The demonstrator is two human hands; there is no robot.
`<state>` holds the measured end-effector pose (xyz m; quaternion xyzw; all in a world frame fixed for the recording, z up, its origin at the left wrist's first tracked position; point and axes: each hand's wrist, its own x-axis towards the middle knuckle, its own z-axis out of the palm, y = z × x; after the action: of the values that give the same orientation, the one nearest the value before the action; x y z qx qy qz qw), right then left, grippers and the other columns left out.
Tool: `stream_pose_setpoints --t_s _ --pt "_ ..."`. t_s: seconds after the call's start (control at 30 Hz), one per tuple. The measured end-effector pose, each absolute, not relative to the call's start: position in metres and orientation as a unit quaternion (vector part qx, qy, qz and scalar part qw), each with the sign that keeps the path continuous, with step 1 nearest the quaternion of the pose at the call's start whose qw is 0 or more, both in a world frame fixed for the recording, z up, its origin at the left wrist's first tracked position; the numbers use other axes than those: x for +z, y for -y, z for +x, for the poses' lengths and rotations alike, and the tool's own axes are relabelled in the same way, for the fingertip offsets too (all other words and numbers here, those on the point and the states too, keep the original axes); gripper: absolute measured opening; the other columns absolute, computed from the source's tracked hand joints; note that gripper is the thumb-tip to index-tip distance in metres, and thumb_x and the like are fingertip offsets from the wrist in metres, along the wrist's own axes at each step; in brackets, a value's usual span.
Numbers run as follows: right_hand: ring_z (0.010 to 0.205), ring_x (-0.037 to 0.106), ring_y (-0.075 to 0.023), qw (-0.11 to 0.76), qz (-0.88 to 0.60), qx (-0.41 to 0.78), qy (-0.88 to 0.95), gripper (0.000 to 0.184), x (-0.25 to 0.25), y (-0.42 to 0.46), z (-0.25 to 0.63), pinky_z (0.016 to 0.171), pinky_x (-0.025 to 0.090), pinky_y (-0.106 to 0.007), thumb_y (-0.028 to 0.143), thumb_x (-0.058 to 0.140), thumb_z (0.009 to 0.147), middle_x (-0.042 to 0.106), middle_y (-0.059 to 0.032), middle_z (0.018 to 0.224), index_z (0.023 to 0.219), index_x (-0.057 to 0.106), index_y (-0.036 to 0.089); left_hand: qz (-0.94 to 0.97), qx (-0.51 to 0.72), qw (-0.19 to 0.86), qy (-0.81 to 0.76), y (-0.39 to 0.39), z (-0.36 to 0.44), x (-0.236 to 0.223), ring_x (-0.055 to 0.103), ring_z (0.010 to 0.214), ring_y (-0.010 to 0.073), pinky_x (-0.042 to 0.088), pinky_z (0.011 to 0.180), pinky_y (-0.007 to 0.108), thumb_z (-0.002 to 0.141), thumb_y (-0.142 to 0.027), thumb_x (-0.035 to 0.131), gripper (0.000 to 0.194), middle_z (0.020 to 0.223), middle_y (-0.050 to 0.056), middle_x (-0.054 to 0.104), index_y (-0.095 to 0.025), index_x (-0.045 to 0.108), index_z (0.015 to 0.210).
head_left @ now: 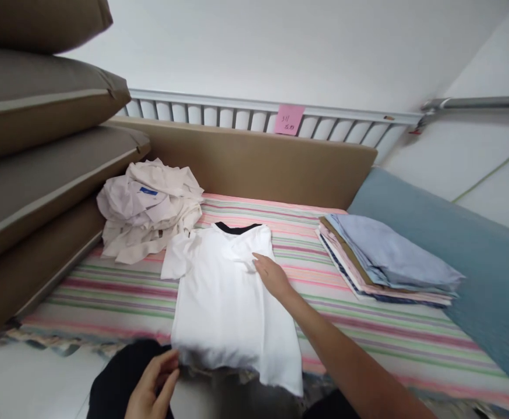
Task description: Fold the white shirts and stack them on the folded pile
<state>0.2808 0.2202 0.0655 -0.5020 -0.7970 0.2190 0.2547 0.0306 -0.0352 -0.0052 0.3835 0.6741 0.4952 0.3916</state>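
A white short-sleeved T-shirt (219, 302) with a black collar lies spread on the striped bed sheet. Its right-hand side is turned inward over the chest, and the lower hem hangs at the bed's front edge. My right hand (274, 277) reaches across to that turned part, fingertips closed on the cloth near the chest. Beside the lower left corner of the hem is my left hand (156, 381), its thumb and forefinger apart and no cloth visibly between them.
A loose heap of cream clothes (154, 203) lies at the left, beside stacked brown cushions (53, 110). Several folded garments (389, 256) are piled at the right, near a blue-grey panel (477, 262). Behind stand a brown board (254, 166) and a white radiator with a pink note (289, 119).
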Motion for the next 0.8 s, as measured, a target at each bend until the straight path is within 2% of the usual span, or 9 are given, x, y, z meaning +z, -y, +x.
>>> stream_pose_setpoints --t_s 0.07,0.13,0.27,0.4,0.53,0.7,0.8 --pt "0.124 0.043 -0.0218 0.177 -0.477 0.21 0.835 0.046 0.063 -0.212 0.285 0.105 0.031 -0.037 0.043 0.039 0.088 0.051 -0.0086 0.132 0.123 0.054 0.017 0.286 0.533 0.408 -0.684 0.034 0.034 -0.011 0.062 0.098 0.0266 0.051 0.085 0.036 0.054 -0.043 0.073 0.058 0.106 0.012 0.065 -0.016 0.058 0.103" --pt "0.125 0.041 -0.021 0.14 -0.466 0.209 0.848 0.046 0.063 -0.201 0.289 0.106 0.03 -0.037 0.042 0.038 0.089 0.05 -0.0089 0.132 0.123 0.054 0.017 0.224 0.555 0.411 -0.687 0.027 0.039 -0.017 0.06 0.102 0.029 0.049 0.088 0.04 0.05 -0.04 0.075 0.065 0.112 0.016 0.061 -0.014 0.054 0.106" --pt "0.13 0.035 -0.0202 0.199 -0.492 0.123 0.838 0.048 0.065 -0.164 0.301 0.106 0.028 -0.04 0.042 0.03 0.092 0.043 -0.0084 0.138 0.131 0.046 0.018 0.198 0.549 0.412 -0.7 0.013 0.045 -0.033 0.056 0.108 0.032 0.044 0.093 0.042 0.051 -0.035 0.073 0.06 0.117 0.02 0.058 -0.011 0.054 0.102" --pt "0.135 0.025 -0.0231 0.191 -0.492 0.019 0.849 0.049 0.035 -0.117 0.314 0.108 0.022 -0.046 0.04 0.036 0.091 0.033 -0.0085 0.145 0.134 0.041 0.02 0.233 0.536 0.367 -0.724 0.002 0.045 -0.052 0.057 0.105 0.0322 0.042 0.093 0.043 0.051 -0.043 0.071 0.059 0.108 0.018 0.062 -0.01 0.055 0.098" --pt "0.135 0.023 -0.024 0.156 -0.473 -0.03 0.867 0.048 -0.006 -0.095 0.32 0.109 0.019 -0.046 0.038 0.037 0.091 0.032 -0.0074 0.145 0.136 0.038 0.022 0.223 0.519 0.339 -0.752 -0.006 0.045 -0.059 0.061 0.094 0.0311 0.047 0.083 0.041 0.049 -0.047 0.071 0.064 0.1 0.019 0.064 -0.007 0.055 0.097" --pt "0.134 0.026 -0.0248 0.145 -0.471 -0.029 0.87 0.048 -0.013 -0.097 0.322 0.108 0.021 -0.046 0.041 0.036 0.09 0.035 -0.0072 0.143 0.134 0.043 0.022 0.261 0.536 0.362 -0.716 -0.002 0.048 -0.05 0.064 0.074 0.0278 0.049 0.069 0.036 0.049 -0.048 0.071 0.049 0.075 0.011 0.069 -0.01 0.064 0.08" --pt "0.132 0.029 -0.026 0.107 -0.487 0.015 0.866 0.049 0.002 -0.104 0.321 0.107 0.025 -0.045 0.043 0.039 0.087 0.038 -0.0087 0.141 0.13 0.048 0.02 0.289 0.555 0.353 -0.696 0.006 0.051 -0.045 0.062 0.072 0.0263 0.047 0.067 0.034 0.056 -0.054 0.066 0.047 0.07 0.009 0.068 -0.011 0.066 0.075"
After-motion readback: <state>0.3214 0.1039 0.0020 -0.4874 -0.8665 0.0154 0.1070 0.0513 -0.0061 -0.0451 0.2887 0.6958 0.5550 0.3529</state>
